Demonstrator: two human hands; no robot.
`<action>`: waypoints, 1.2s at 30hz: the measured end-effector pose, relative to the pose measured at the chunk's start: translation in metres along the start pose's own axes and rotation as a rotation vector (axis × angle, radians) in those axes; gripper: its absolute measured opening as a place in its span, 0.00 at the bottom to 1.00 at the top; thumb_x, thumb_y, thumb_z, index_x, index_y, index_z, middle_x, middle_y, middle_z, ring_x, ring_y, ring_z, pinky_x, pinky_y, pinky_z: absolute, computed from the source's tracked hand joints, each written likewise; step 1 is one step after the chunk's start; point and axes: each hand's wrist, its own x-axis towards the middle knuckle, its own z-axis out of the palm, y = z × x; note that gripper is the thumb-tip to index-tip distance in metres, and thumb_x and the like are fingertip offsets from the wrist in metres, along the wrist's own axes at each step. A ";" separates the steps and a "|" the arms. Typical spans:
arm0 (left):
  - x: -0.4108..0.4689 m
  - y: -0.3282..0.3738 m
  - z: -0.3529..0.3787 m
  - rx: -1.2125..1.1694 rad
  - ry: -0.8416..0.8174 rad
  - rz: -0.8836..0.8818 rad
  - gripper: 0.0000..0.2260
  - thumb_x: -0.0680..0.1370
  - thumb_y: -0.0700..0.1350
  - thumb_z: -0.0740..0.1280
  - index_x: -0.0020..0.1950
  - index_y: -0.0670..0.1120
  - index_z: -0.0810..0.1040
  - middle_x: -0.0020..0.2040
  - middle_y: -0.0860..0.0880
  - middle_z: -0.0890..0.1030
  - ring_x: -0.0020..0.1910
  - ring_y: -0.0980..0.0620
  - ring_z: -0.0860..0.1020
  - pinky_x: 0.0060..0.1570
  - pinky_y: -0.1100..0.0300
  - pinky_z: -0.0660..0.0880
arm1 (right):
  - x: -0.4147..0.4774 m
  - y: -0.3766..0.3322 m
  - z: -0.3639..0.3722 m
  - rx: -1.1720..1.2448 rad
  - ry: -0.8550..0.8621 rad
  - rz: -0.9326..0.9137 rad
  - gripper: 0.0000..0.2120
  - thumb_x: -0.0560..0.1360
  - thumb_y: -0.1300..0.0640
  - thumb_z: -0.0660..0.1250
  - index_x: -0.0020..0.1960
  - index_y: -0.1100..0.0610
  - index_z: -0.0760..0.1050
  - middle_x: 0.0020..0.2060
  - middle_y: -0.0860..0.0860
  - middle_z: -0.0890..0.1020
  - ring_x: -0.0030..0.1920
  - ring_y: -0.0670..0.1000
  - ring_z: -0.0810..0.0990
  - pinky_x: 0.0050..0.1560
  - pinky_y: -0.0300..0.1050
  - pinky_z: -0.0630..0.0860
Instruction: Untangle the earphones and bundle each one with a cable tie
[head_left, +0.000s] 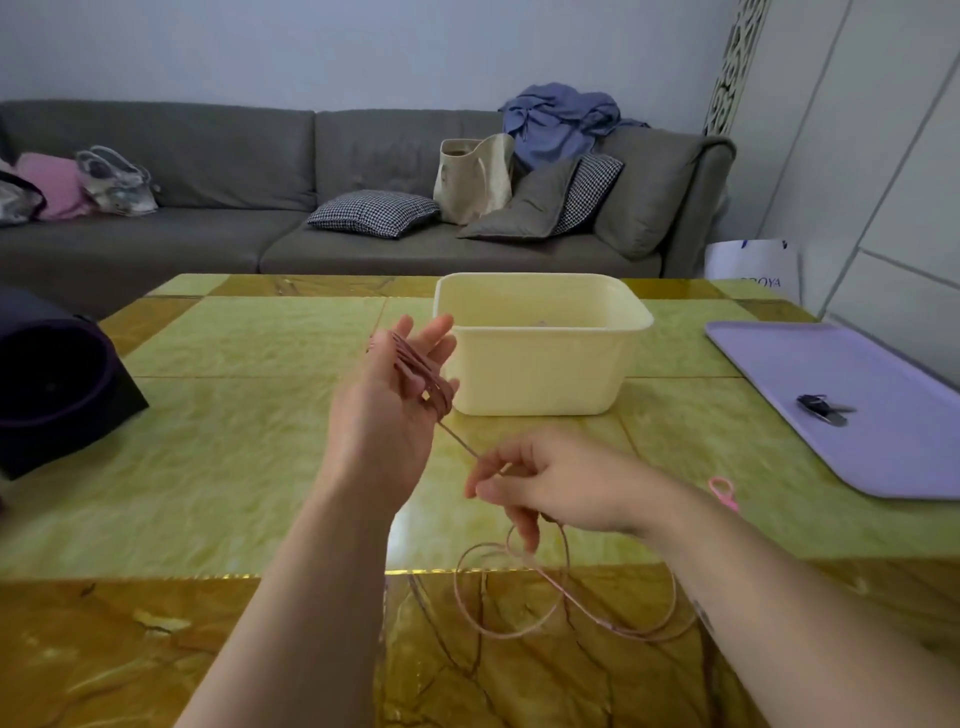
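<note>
A pink earphone cable (566, 597) runs between both hands. My left hand (387, 410) is raised above the table with its fingers mostly straight, and several turns of the cable are wound around them. From there a taut strand leads down to my right hand (545, 483), which pinches it between thumb and fingers. The loose remainder hangs below my right hand and lies in loops on the table's near edge. A pink cable tie (723, 491) lies on the table just right of my right wrist.
A cream plastic tub (540, 364) stands behind my left hand on the yellow-green table (234, 441). A lilac tray (857, 410) holding keys (823, 408) sits at the right. A dark speaker-like box (57, 379) is at the left. A grey sofa (208, 208) lies beyond.
</note>
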 end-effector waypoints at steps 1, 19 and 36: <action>-0.001 -0.003 -0.001 0.103 -0.003 0.000 0.15 0.84 0.49 0.49 0.64 0.47 0.70 0.51 0.50 0.83 0.56 0.53 0.79 0.61 0.49 0.70 | -0.004 -0.002 -0.003 -0.037 -0.017 0.010 0.06 0.79 0.56 0.62 0.52 0.54 0.77 0.24 0.47 0.77 0.27 0.46 0.77 0.42 0.39 0.76; -0.009 -0.007 0.003 -0.165 -0.702 -0.425 0.08 0.77 0.47 0.65 0.45 0.43 0.80 0.28 0.53 0.72 0.37 0.53 0.79 0.60 0.39 0.71 | -0.012 0.041 -0.037 0.485 0.264 -0.044 0.16 0.80 0.68 0.56 0.45 0.56 0.79 0.36 0.53 0.79 0.30 0.46 0.77 0.30 0.38 0.75; 0.020 0.016 -0.036 -0.521 0.413 0.059 0.14 0.84 0.46 0.47 0.55 0.38 0.67 0.59 0.47 0.77 0.58 0.47 0.74 0.62 0.46 0.66 | -0.030 0.025 -0.032 -0.273 -0.125 0.139 0.15 0.80 0.45 0.57 0.52 0.45 0.81 0.43 0.42 0.84 0.51 0.46 0.81 0.58 0.44 0.75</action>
